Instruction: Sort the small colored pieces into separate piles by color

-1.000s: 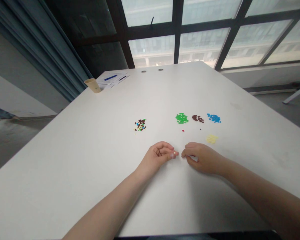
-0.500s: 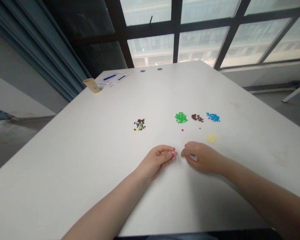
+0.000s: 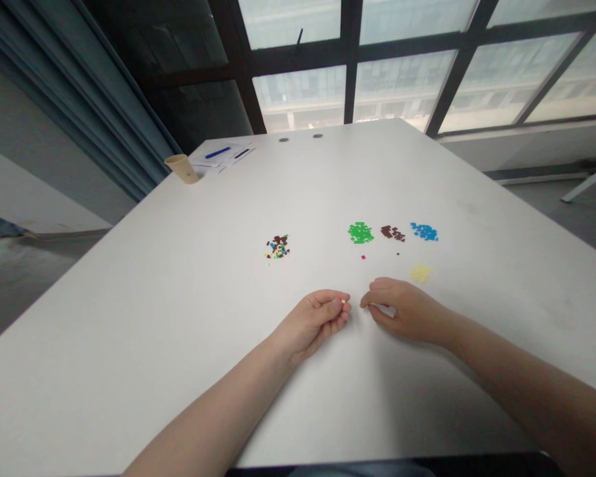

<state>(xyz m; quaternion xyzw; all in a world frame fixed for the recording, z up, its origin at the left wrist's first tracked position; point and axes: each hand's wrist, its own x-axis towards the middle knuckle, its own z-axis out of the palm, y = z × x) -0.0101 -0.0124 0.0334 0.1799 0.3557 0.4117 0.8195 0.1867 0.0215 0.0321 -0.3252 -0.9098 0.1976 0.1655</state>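
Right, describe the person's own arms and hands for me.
The bare, slim left forearm and bare, slim right forearm show no sleeve, cuff or cable. The ungloved left hand and ungloved right hand have no ring, watch or bracelet that can be seen.

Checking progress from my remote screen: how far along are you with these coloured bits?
Done: the green pile, dark brown pile, blue pile and pale yellow pile lie separately. In hand: the left hand pinches a tiny pale bit, with the right hand beside it. Left: the mixed pile holds several colours unsorted.
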